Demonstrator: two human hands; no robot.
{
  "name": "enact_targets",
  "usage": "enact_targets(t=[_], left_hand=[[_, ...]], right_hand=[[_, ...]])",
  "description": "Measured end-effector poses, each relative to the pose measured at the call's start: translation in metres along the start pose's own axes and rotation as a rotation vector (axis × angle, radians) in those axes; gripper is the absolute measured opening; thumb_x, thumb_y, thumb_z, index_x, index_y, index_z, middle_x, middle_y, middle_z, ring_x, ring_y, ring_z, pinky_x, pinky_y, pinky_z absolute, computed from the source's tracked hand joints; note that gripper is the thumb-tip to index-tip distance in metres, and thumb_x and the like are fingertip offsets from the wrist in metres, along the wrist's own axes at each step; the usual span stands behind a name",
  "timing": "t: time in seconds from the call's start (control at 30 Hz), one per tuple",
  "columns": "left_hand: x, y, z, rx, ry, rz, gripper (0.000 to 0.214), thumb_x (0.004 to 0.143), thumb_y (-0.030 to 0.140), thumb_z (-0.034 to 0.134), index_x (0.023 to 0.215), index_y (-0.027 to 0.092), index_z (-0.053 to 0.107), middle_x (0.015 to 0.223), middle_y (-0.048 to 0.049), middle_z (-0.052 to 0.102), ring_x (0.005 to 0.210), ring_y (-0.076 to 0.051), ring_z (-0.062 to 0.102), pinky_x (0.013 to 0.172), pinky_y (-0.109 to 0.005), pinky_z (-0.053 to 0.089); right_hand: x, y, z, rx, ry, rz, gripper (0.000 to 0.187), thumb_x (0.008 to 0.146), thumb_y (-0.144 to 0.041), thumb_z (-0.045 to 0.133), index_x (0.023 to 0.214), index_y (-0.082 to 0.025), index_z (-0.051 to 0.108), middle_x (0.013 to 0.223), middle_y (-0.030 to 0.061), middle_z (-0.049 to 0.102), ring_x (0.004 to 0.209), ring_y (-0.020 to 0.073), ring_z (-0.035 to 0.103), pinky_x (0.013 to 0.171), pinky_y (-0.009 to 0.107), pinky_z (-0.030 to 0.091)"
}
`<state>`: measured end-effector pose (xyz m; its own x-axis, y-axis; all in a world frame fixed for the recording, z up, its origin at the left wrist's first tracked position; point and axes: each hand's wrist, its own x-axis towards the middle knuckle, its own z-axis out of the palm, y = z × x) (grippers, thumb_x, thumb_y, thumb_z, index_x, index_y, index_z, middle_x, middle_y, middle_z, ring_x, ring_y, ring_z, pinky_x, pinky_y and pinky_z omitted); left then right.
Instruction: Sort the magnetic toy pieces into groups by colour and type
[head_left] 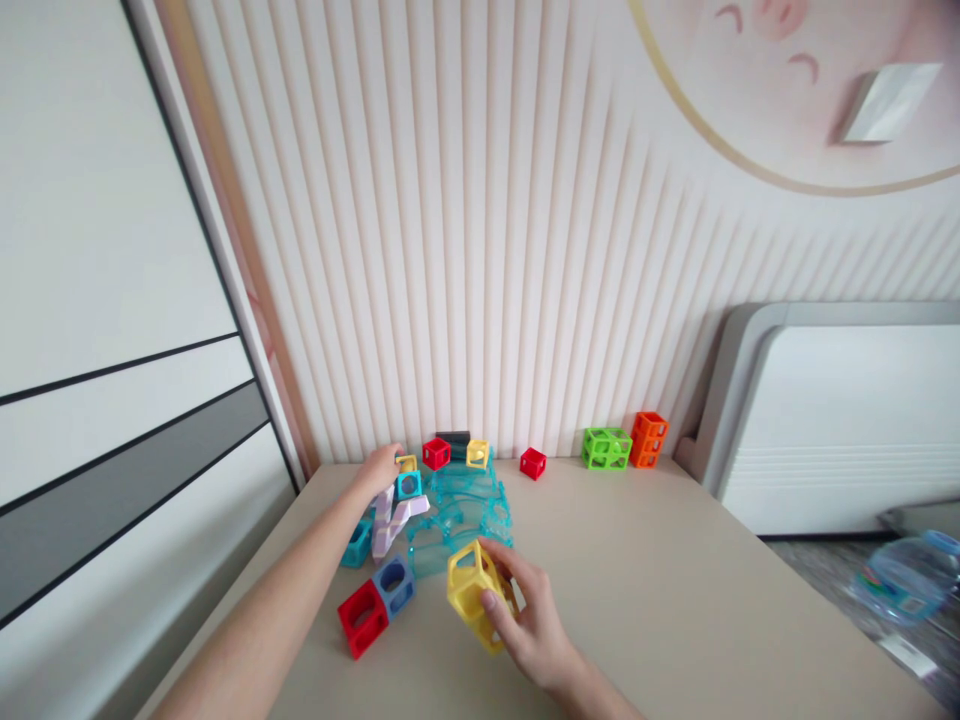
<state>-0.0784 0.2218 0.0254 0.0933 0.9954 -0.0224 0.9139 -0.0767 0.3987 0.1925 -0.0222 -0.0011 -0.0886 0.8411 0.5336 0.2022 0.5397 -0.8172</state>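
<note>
My right hand (534, 622) grips yellow hollow cube blocks (471, 592), held tilted above the near part of the table. At the far left my left hand (379, 468) has its fingers closed at a small yellow cube block (406, 464). Right by that block sits a light-blue cube block (409, 486). Lilac angular pieces (391, 522) and a teal cube block (357, 543) lie below my left hand. Between my hands spread clear teal track-like pieces (461, 515). A red cube block (363, 618) joined to a blue one (396, 588) lies nearer me.
Along the wall stand a red cube (436, 454), another yellow cube (478, 454), a black piece (454, 441), a lone red cube (533, 463), green blocks (607, 448) and an orange stack (649, 440). A plastic bottle (904, 580) lies on the floor, right of the table (675, 600).
</note>
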Motion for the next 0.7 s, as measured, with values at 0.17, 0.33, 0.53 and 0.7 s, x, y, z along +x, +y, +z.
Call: enact_targets(t=[0.17, 0.33, 0.53, 0.7], left_hand=[[-0.003, 0.003, 0.003, -0.017, 0.109, 0.026, 0.023, 0.100, 0.027, 0.057, 0.120, 0.017, 0.063, 0.118, -0.0100, 0.069, 0.106, -0.024, 0.067, 0.091, -0.041, 0.055], [-0.009, 0.006, 0.006, -0.033, 0.235, 0.039, 0.022, 0.098, 0.012, 0.046, 0.109, 0.017, 0.063, 0.106, -0.0110, 0.074, 0.102, -0.024, 0.070, 0.086, -0.032, 0.050], [-0.013, 0.011, 0.009, -0.039, 0.322, 0.067, 0.017, 0.092, 0.010, 0.052, 0.102, 0.017, 0.063, 0.102, -0.0109, 0.074, 0.099, -0.024, 0.070, 0.085, -0.031, 0.048], [-0.014, 0.011, 0.009, -0.023, 0.350, 0.066, 0.016, 0.084, 0.006, 0.060, 0.094, 0.018, 0.063, 0.095, -0.0087, 0.075, 0.093, -0.023, 0.071, 0.080, -0.029, 0.049]], right_hand=[[0.003, -0.003, -0.001, -0.095, -0.076, -0.069, 0.047, 0.096, -0.046, 0.059, 0.137, -0.022, 0.061, 0.117, 0.0108, 0.075, 0.094, 0.0248, 0.073, 0.082, 0.033, 0.060], [0.004, -0.004, -0.001, -0.120, -0.100, -0.084, 0.047, 0.097, -0.046, 0.056, 0.137, -0.022, 0.058, 0.114, 0.0109, 0.075, 0.085, 0.0216, 0.072, 0.075, 0.030, 0.060], [0.003, -0.002, 0.000, -0.144, -0.126, -0.109, 0.047, 0.097, -0.045, 0.056, 0.137, -0.023, 0.057, 0.109, 0.0097, 0.075, 0.078, 0.0197, 0.070, 0.071, 0.029, 0.059], [0.005, -0.002, -0.001, -0.189, -0.145, -0.128, 0.047, 0.096, -0.045, 0.056, 0.137, -0.022, 0.056, 0.104, 0.0081, 0.075, 0.072, 0.0168, 0.066, 0.067, 0.027, 0.055]])
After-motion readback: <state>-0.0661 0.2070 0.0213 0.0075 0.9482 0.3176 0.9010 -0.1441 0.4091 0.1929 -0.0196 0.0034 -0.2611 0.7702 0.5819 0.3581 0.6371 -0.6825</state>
